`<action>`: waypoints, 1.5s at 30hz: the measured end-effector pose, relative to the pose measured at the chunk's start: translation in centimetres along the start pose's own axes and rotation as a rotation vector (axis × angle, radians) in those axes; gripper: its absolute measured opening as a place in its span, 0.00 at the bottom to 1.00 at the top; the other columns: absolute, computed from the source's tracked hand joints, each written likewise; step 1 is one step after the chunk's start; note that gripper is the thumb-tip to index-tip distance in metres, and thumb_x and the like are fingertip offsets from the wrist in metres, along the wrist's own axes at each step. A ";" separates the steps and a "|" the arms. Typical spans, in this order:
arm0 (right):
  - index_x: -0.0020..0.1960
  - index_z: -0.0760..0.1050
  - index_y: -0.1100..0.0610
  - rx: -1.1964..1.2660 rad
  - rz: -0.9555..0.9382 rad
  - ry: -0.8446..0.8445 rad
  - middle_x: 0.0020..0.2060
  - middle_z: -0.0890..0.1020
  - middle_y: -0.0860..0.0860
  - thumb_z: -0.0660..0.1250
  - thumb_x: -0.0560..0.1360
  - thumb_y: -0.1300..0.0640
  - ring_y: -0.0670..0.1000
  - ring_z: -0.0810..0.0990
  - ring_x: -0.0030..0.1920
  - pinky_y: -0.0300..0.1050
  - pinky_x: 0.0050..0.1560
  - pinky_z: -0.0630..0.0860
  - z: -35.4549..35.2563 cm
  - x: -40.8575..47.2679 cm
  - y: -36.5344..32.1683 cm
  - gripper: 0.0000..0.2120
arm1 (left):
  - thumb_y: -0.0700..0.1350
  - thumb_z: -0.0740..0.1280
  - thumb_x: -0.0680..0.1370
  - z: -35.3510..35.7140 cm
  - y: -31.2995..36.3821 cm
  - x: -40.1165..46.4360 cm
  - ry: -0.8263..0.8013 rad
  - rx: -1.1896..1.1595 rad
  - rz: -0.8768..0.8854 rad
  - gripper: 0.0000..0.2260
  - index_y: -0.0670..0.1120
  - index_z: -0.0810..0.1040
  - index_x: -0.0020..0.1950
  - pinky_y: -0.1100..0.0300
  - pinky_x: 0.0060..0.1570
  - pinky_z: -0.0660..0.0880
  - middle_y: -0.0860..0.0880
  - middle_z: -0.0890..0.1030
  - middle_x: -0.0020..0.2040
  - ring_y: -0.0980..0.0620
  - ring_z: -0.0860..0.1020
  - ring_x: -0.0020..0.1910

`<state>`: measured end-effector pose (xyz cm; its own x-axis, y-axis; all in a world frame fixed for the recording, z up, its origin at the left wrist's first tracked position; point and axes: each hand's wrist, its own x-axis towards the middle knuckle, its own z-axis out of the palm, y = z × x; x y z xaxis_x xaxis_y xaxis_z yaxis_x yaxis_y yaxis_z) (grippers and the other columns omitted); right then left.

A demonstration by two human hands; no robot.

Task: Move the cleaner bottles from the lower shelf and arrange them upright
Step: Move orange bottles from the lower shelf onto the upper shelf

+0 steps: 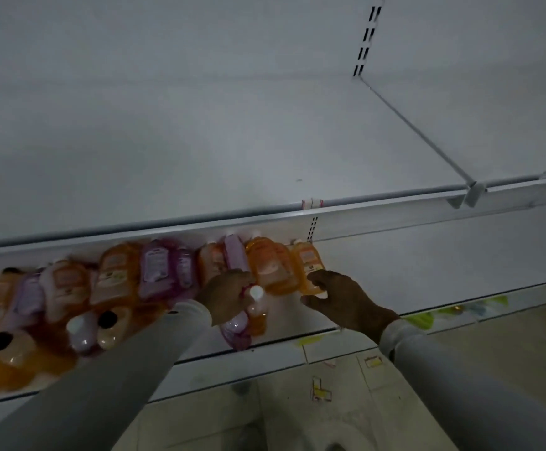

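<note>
On the lower shelf point(346, 327), the left hand point(226, 296) grips a white-capped bottle point(256, 304) to lift it; beside it, the right hand point(340, 297) reaches with fingers spread, holding nothing, toward the orange bottle point(309, 265).

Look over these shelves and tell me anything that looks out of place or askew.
The cleaner bottles on the lower shelf lie jumbled on their sides in a heap, orange and purple mixed, instead of standing. The upper shelf holds none. The left hand grips a white-capped bottle; no spill is visible.

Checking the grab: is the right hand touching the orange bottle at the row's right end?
Cannot tell: head view shows right hand overlapping that orange bottle, contact unclear.
</note>
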<state>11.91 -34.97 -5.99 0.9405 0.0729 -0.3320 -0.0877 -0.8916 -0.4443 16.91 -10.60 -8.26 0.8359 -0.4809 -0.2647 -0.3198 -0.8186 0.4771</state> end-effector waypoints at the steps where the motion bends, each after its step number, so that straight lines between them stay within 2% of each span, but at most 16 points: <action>1: 0.70 0.69 0.53 -0.001 -0.032 -0.011 0.64 0.77 0.52 0.66 0.76 0.43 0.54 0.75 0.63 0.41 0.58 0.70 -0.1 0.5 0.7 0.26 | 0.47 0.67 0.77 0.4 0.2 0.4 -0.001 0.028 -0.013 0.15 0.48 0.76 0.63 0.52 0.60 0.73 0.47 0.78 0.60 0.46 0.76 0.59; 8: 0.61 0.75 0.52 0.078 -0.190 -0.097 0.58 0.79 0.50 0.68 0.75 0.44 0.52 0.78 0.59 0.39 0.53 0.71 0.1 3.1 6.8 0.19 | 0.52 0.64 0.79 3.1 2.4 3.1 -0.118 0.247 -0.231 0.26 0.49 0.64 0.75 0.53 0.67 0.65 0.43 0.69 0.70 0.43 0.69 0.68; 11: 0.63 0.75 0.55 0.096 -0.208 -0.114 0.60 0.79 0.52 0.68 0.75 0.45 0.53 0.77 0.60 0.43 0.59 0.73 -0.3 3.7 9.0 0.21 | 0.52 0.62 0.80 3.9 3.5 4.0 -0.080 0.300 -0.307 0.23 0.48 0.66 0.74 0.54 0.66 0.66 0.43 0.72 0.69 0.44 0.71 0.67; 14: 0.68 0.72 0.56 0.100 -0.211 -0.138 0.64 0.77 0.52 0.68 0.76 0.46 0.52 0.75 0.63 0.40 0.61 0.70 -0.6 4.1 10.8 0.24 | 0.48 0.63 0.80 4.5 4.1 4.1 -0.022 0.296 -0.342 0.21 0.46 0.68 0.72 0.56 0.65 0.66 0.43 0.73 0.68 0.44 0.71 0.67; 18: 0.67 0.72 0.55 0.118 -0.195 -0.143 0.62 0.77 0.52 0.67 0.76 0.46 0.52 0.75 0.62 0.36 0.55 0.66 -0.4 4.5 12.5 0.23 | 0.44 0.66 0.78 5.2 4.7 3.6 -0.017 0.223 -0.235 0.19 0.46 0.71 0.70 0.58 0.67 0.66 0.45 0.74 0.68 0.45 0.72 0.67; 24: 0.64 0.74 0.54 0.134 -0.127 -0.129 0.60 0.78 0.51 0.67 0.76 0.47 0.53 0.76 0.60 0.39 0.57 0.69 1.2 5.4 14.1 0.20 | 0.41 0.64 0.79 6.5 5.4 5.1 0.065 0.159 -0.096 0.18 0.48 0.72 0.69 0.58 0.68 0.66 0.48 0.74 0.68 0.48 0.73 0.67; 28: 0.63 0.73 0.54 0.106 -0.077 -0.157 0.57 0.78 0.50 0.66 0.76 0.44 0.51 0.77 0.57 0.41 0.56 0.72 3.2 6.8 15.4 0.20 | 0.40 0.64 0.79 6.6 5.4 5.8 0.111 0.118 -0.026 0.19 0.47 0.71 0.70 0.64 0.65 0.63 0.47 0.74 0.68 0.48 0.73 0.66; 33: 0.62 0.74 0.54 0.181 0.014 -0.057 0.57 0.78 0.50 0.66 0.76 0.45 0.53 0.77 0.58 0.39 0.52 0.69 5.5 10.1 15.9 0.19 | 0.51 0.62 0.80 7.4 6.0 5.4 0.126 0.244 -0.064 0.17 0.49 0.72 0.68 0.57 0.60 0.72 0.48 0.76 0.62 0.49 0.76 0.59; 37: 0.62 0.73 0.56 0.242 0.114 0.022 0.56 0.79 0.54 0.67 0.74 0.40 0.55 0.79 0.55 0.45 0.53 0.75 7.8 13.2 15.0 0.24 | 0.59 0.62 0.78 7.5 5.7 6.0 0.209 0.209 -0.251 0.16 0.47 0.77 0.52 0.57 0.49 0.77 0.49 0.80 0.48 0.51 0.79 0.46; 40: 0.59 0.76 0.56 0.363 0.200 0.040 0.53 0.81 0.53 0.69 0.71 0.37 0.55 0.81 0.52 0.50 0.53 0.80 9.5 14.8 15.1 0.27 | 0.65 0.62 0.75 7.5 4.8 5.9 0.248 0.233 -0.292 0.20 0.49 0.76 0.45 0.57 0.44 0.78 0.52 0.79 0.40 0.52 0.79 0.39; 42: 0.59 0.77 0.53 0.424 0.210 0.004 0.51 0.83 0.51 0.69 0.68 0.34 0.53 0.82 0.50 0.51 0.52 0.81 10.5 15.4 15.6 0.28 | 0.69 0.61 0.72 7.8 4.2 5.5 0.251 0.239 -0.255 0.23 0.50 0.77 0.47 0.56 0.44 0.78 0.52 0.79 0.41 0.53 0.78 0.40; 45: 0.58 0.79 0.54 0.510 0.209 -0.031 0.50 0.84 0.50 0.72 0.69 0.39 0.53 0.82 0.50 0.46 0.50 0.78 10.5 15.4 16.1 0.24 | 0.70 0.60 0.69 8.1 3.5 4.8 0.119 0.125 -0.165 0.29 0.51 0.77 0.59 0.56 0.53 0.77 0.52 0.79 0.53 0.52 0.78 0.51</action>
<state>21.59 -43.55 -27.00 0.8765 -0.0619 -0.4774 -0.4266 -0.5592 -0.7108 16.20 -18.35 -14.68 0.9258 -0.3031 -0.2261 -0.2214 -0.9192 0.3258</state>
